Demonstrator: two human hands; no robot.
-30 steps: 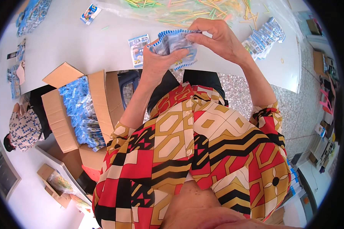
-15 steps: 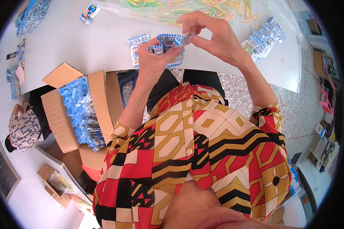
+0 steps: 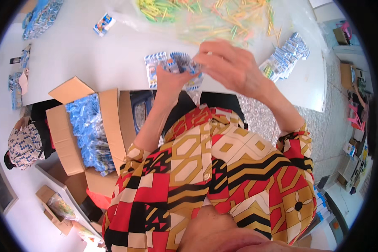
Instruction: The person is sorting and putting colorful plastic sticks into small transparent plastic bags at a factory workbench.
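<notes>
My left hand (image 3: 170,85) grips a blue-and-white striped plastic packet (image 3: 181,62) just above the table's near edge. My right hand (image 3: 235,69) is closed at the packet's right end, its fingertips bunched by a bit of clear plastic. Blur hides what those fingers pinch. Behind my left hand a flat striped packet (image 3: 150,69) lies on the table. A fanned stack of similar packets (image 3: 287,56) rests to the right of my right hand. Beyond both hands, thin green, yellow and orange sticks (image 3: 164,9) are heaped on clear plastic sheeting.
A carton (image 3: 65,140) full of blue packets (image 3: 86,122) stands open at left, below the white table (image 3: 88,63). One small blue pack (image 3: 103,25) lies at the far left of the tabletop. Another person (image 3: 26,145) is at the left edge. Shelves with goods line the right.
My right hand has turned so its knuckles face up, and its fingers have curled in closer to the packet. My left hand keeps its grip. The whole view has shifted slightly.
</notes>
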